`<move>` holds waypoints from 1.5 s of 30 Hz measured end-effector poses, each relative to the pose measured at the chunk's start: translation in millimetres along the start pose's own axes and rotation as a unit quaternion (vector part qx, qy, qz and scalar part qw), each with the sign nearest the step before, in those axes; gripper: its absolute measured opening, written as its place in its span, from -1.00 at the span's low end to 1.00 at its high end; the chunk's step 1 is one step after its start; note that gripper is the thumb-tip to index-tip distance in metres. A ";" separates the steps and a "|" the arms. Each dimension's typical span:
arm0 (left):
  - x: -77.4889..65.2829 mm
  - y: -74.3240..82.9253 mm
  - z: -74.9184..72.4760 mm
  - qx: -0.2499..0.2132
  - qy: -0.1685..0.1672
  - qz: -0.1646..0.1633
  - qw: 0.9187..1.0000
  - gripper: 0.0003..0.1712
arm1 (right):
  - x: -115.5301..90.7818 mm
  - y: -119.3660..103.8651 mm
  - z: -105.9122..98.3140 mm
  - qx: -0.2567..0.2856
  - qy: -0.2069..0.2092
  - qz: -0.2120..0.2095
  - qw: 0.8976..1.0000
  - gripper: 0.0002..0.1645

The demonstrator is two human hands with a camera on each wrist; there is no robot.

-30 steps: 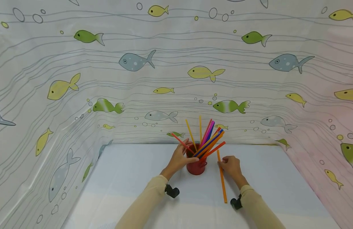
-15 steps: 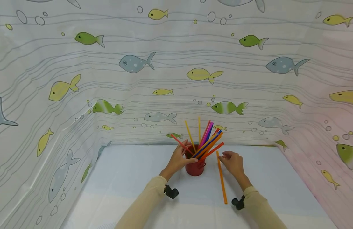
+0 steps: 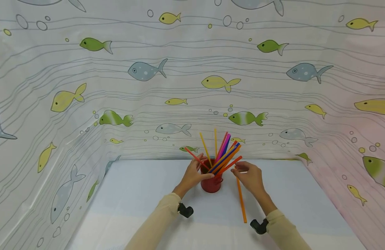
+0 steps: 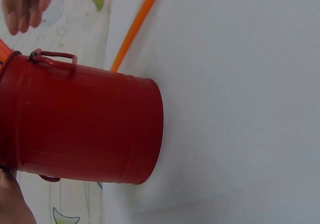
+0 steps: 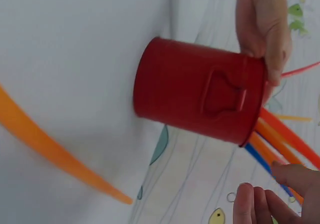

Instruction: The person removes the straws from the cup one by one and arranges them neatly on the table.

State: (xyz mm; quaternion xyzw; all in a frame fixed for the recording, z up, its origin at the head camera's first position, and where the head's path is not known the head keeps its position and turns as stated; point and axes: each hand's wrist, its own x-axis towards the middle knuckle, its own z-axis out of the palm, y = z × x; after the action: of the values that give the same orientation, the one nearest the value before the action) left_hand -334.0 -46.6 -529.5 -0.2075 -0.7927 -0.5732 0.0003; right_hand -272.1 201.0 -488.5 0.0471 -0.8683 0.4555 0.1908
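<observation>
We see the right hand (image 3: 251,176) has left the loose orange strip (image 3: 241,201) and moved in toward the cup (image 3: 211,185). We now have it near the red-orange strip's (image 3: 233,163) tip, fingers less curled.

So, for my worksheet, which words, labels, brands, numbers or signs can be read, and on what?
None can be read: no lettering shows on the red cylindrical bucket, long orange strip, white tabletop or white fish-patterned backdrop.
The black wrist cameras are too small to tell.
</observation>
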 end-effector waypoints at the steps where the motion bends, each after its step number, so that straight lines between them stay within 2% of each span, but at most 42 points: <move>1: 0.0 -0.1 0.1 0.002 0.001 -0.001 1.000 0.18 | -1.4 -2.1 0.7 0.005 -0.002 -0.001 1.000 -0.65; 9: 0.0 -0.5 0.6 0.012 0.005 -0.005 1.000 0.15 | -10.2 -17.5 4.2 0.047 -0.026 0.019 0.998 -0.66; 16: 0.0 -1.1 0.5 0.004 0.002 0.001 1.000 0.15 | -12.7 -24.6 9.2 0.085 -0.026 0.029 0.996 -0.74; 33: -0.8 -0.5 0.5 0.006 0.000 -0.005 1.000 0.17 | -10.2 -19.8 21.7 0.098 -0.008 0.032 0.995 -0.79; 45: 0.0 0.2 0.0 0.010 0.003 -0.005 1.000 0.15 | -9.3 -19.8 22.9 0.096 0.000 0.034 0.995 -0.81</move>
State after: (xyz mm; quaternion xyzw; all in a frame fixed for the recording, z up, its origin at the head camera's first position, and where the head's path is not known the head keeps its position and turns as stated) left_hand -334.0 -46.5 -529.4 -0.2021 -0.7992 -0.5661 0.0016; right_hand -265.1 170.0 -488.4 0.0359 -0.8219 0.5425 0.1699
